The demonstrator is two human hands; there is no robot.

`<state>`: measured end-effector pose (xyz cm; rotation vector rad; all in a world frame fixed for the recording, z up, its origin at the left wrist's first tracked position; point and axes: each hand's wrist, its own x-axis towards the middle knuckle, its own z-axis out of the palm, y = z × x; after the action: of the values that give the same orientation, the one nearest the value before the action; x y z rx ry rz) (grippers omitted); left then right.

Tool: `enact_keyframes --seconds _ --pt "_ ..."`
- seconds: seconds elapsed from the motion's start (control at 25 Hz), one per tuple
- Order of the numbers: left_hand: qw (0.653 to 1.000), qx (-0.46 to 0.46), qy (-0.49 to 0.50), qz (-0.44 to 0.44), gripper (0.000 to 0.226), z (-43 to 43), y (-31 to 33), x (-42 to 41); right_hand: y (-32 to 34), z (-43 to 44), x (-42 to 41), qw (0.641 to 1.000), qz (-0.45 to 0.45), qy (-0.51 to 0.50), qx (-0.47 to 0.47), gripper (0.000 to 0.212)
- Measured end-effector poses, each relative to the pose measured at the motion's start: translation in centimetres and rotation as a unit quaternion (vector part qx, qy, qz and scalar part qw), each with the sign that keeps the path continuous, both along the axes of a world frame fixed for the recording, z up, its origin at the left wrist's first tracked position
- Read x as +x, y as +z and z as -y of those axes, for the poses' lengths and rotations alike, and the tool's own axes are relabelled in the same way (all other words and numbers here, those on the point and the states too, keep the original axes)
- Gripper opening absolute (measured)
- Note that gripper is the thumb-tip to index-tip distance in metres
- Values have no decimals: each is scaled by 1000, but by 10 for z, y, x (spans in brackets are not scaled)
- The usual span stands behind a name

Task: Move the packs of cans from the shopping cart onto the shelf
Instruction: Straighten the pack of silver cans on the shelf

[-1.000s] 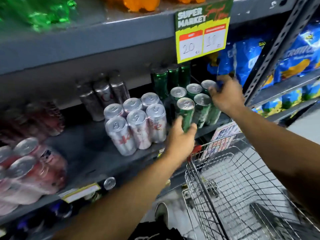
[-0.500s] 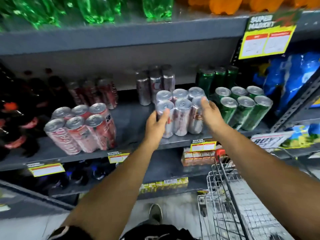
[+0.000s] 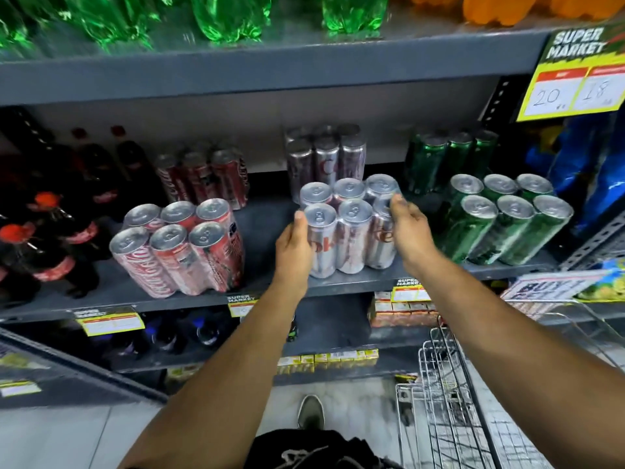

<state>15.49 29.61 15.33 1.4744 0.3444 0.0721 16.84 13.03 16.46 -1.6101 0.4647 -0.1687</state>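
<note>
Now both grips clasped on silver can pack (image 3: 350, 228), left hand (image 3: 293, 247), right hand (image 3: 411, 228), pack resting on shelf (image 3: 263, 228).

Now bracketing the silver pack (image 3: 348, 228) instead of the green pack (image 3: 500, 221) gripped a second ago: left hand (image 3: 293, 247) pressing its 9 o'clock side, right hand (image 3: 411, 231) at 3 o'clock. Lying released on the shelf (image 3: 267, 218), green pack at 3 o'clock of silver.

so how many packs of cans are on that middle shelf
6: front row red, silver, green; back row red, silver, green. More may hide behind.
</note>
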Motion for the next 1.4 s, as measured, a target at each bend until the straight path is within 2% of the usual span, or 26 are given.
enact_keyframes --seconds 0.16,0.56,0.64,0.8,1.16,1.32,1.4 --pt "1000 6 4 -1 39 -23 1 -5 -7 -15 -3 999 -8 34 -30 69" --pt "999 35 15 -25 56 -18 -1 -5 0 -6 -10 993 -4 81 -80 60" --pt "999 38 25 -22 56 -16 -2 -7 0 -5 -9 994 -8 86 -70 62" --pt "999 33 38 -14 52 -13 5 -13 -2 -5 -7 994 1 84 -75 51" --pt "999 16 6 -31 53 -17 1 -11 -6 -10 -8 994 8 63 -93 56" --pt "1000 -2 8 -24 35 -18 7 -11 -4 -12 -9 995 1 63 -79 58" --pt "999 10 28 -14 28 -15 14 -14 -2 -12 -12 996 -9 74 -53 68"
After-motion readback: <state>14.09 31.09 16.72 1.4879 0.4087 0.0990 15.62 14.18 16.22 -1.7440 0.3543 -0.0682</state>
